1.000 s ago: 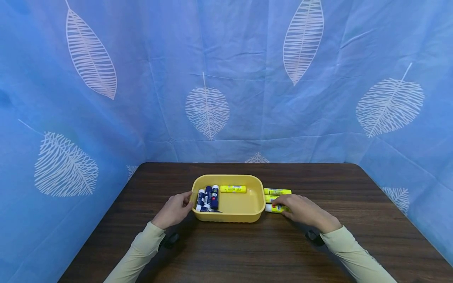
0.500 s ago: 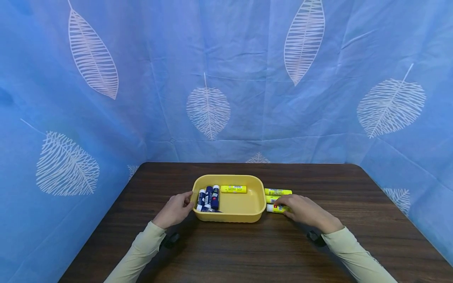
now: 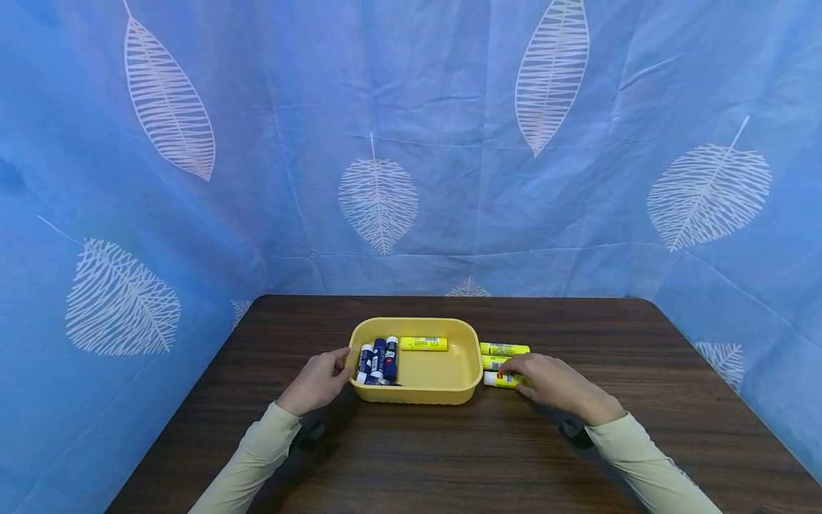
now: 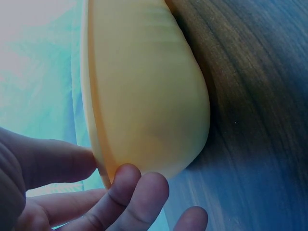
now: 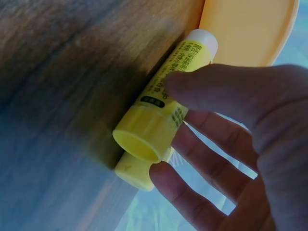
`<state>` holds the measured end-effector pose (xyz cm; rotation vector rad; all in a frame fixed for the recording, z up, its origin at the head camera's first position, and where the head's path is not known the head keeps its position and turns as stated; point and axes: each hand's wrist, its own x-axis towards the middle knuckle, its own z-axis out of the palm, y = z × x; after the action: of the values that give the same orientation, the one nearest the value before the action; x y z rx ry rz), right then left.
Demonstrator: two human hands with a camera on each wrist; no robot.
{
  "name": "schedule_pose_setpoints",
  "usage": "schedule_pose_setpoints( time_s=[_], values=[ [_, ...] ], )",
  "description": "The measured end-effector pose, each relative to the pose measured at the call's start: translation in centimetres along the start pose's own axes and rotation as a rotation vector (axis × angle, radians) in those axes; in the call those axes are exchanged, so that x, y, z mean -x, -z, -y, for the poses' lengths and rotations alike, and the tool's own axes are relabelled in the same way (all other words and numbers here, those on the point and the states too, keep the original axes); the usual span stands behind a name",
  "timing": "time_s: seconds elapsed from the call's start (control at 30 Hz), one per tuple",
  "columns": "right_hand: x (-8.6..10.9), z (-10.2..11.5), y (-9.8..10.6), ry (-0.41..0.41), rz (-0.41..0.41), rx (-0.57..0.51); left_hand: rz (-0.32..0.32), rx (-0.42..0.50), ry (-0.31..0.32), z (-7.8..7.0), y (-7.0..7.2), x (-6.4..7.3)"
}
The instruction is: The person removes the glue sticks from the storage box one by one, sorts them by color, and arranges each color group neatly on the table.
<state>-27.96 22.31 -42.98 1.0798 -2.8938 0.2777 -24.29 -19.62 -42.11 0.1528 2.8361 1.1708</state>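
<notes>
My left hand (image 3: 317, 382) pinches the left rim of a yellow plastic tray (image 3: 417, 396); in the left wrist view its thumb lies at the rim (image 4: 91, 120) and the fingertips are against the outer wall. To the right of the tray, my right hand (image 3: 559, 385) grips the nearest yellow glue stick (image 3: 507, 380). In the right wrist view the thumb lies over the label of that glue stick (image 5: 156, 86), the fingers are on its far side, and its white end points at the tray. Behind it lie a second yellow glue stick (image 3: 492, 363), partly covered by the hand, and a third (image 3: 504, 348).
Inside the tray, several dark blue glue sticks (image 3: 390, 360) with white parts lie at the left end. One yellow glue stick (image 3: 424, 344) lies along the back wall. The dark wooden table (image 3: 411, 457) meets a blue leaf-patterned cloth (image 3: 437, 214) at the back.
The nearest yellow glue stick has shifted very slightly right with my right hand. My left hand keeps its hold on the tray rim.
</notes>
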Motion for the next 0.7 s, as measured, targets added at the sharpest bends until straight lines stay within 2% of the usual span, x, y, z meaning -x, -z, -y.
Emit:
schedule_pose_setpoints(
  time_s=[0.37, 0.7],
  values=[
    [0.22, 0.15, 0.70, -0.065, -0.001, -0.026, 0.000, 0.001, -0.001, -0.10, 0.07, 0.07],
    [0.16, -0.01, 0.57, -0.040, 0.015, -0.050, 0.002, -0.006, 0.009, -0.22, 0.11, 0.14]
  ],
)
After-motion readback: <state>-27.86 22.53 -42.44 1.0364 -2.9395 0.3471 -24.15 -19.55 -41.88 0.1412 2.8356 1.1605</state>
